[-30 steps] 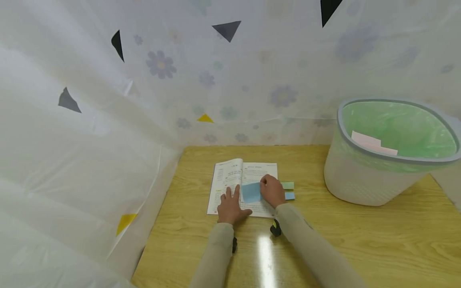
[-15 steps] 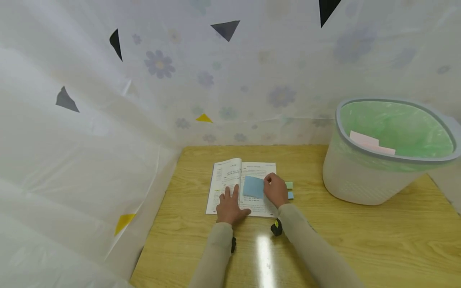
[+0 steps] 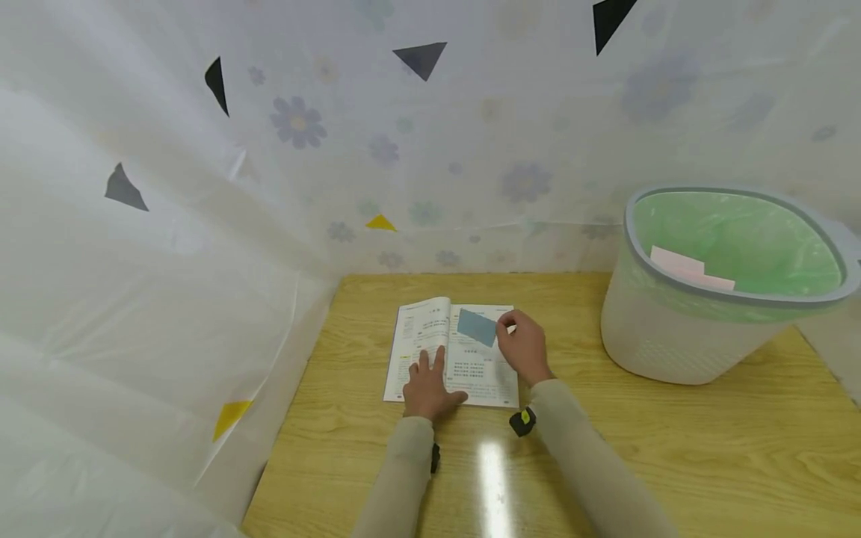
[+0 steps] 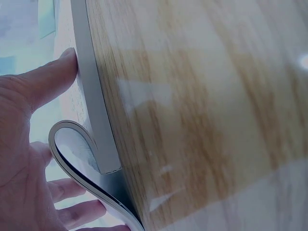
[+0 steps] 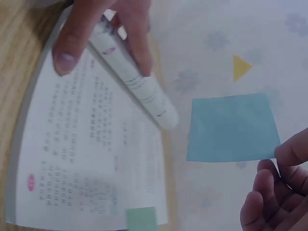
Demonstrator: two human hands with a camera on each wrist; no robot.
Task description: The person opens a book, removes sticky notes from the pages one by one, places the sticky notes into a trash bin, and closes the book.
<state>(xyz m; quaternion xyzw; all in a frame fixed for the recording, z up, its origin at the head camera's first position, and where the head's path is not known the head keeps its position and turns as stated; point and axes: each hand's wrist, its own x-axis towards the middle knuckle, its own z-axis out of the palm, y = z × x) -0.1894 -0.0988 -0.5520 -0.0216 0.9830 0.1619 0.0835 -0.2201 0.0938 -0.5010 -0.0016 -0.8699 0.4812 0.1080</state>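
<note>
An open book lies on the wooden table, its left pages curling up along the spine. My left hand rests with spread fingers across the lower part of the book; in the left wrist view its thumb lies over the near edge of the pages. Between thumb and forefinger my right hand pinches a blue sticky note by one corner. In the head view the note overlaps the upper right page; the right wrist view shows it lifted away from the paper. A green tab sticks out at the page edge.
To the right on the table stands a white bin with a grey rim and green liner, pink paper pieces inside it. A flowered plastic sheet hangs behind the table and along its left side.
My right hand has raised the blue sticky note up and away from the middle of the right page, baring the print beneath. My left hand has stayed on the book.
</note>
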